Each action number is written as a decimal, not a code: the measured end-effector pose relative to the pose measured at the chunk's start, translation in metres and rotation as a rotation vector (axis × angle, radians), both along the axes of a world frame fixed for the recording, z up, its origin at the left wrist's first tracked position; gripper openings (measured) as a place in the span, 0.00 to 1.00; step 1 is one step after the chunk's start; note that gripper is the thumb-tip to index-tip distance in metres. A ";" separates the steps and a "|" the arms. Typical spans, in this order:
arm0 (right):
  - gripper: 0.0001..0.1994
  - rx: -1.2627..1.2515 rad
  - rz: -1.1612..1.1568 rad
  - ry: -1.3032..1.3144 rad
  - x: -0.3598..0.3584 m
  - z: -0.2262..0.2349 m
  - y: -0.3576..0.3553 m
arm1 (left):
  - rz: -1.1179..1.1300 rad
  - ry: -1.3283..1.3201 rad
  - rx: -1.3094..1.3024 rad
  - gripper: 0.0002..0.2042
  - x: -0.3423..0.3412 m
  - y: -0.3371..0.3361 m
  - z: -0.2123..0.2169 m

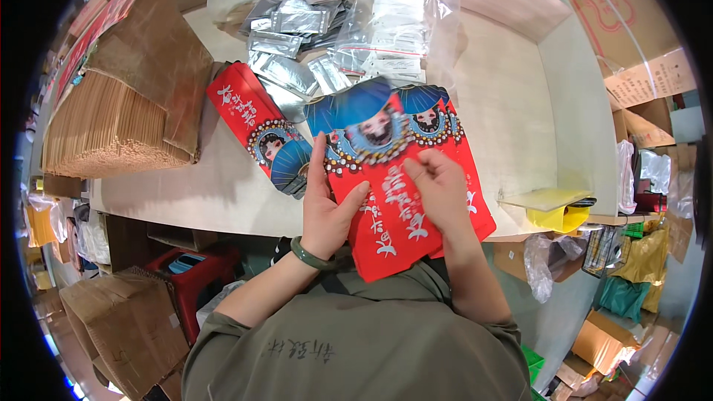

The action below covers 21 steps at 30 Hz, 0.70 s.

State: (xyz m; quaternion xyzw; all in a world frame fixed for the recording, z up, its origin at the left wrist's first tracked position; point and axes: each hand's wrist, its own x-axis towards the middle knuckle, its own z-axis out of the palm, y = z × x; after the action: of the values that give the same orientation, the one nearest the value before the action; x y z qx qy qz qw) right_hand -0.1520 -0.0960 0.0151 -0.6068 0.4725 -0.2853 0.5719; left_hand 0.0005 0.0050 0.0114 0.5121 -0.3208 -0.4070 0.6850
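My left hand [327,212] is closed round the left side of a stack of red cards [371,249], its thumb on top. Each card bears a blue fan-shaped headdress and a painted figure. The fingers of my right hand [440,187] pinch a single red card [382,152], slightly blurred, over that stack. More red cards [464,152] lie fanned on the table under my right hand. Left of my hands, another pile of red cards [241,108] rests slanted with its headdress ends toward me. A green bangle [312,255] circles my left wrist.
Silver foil packets [286,70] lie behind the cards. Beside them is a clear bag [394,30] of white packets. A cardboard box [122,115] packed with brown card edges stands at the left. Raised boards [568,67] border the table. A yellow holder [557,215] sits at the right front edge.
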 end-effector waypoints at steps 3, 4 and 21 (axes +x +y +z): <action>0.08 -0.044 -0.117 0.030 -0.017 0.001 -0.018 | 0.006 0.055 0.017 0.39 0.004 0.003 -0.004; 0.08 -0.009 -0.150 0.076 -0.027 0.003 -0.028 | 0.006 0.079 0.022 0.40 0.005 0.003 -0.003; 0.05 0.008 -0.149 -0.022 -0.013 0.011 -0.015 | 0.044 0.128 -0.018 0.37 0.003 0.003 0.000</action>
State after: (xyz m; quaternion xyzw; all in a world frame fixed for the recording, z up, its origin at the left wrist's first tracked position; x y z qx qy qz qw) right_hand -0.1654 -0.1105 0.0257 -0.5643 0.5114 -0.3319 0.5568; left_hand 0.0037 0.0076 0.0111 0.4860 -0.2687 -0.4209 0.7173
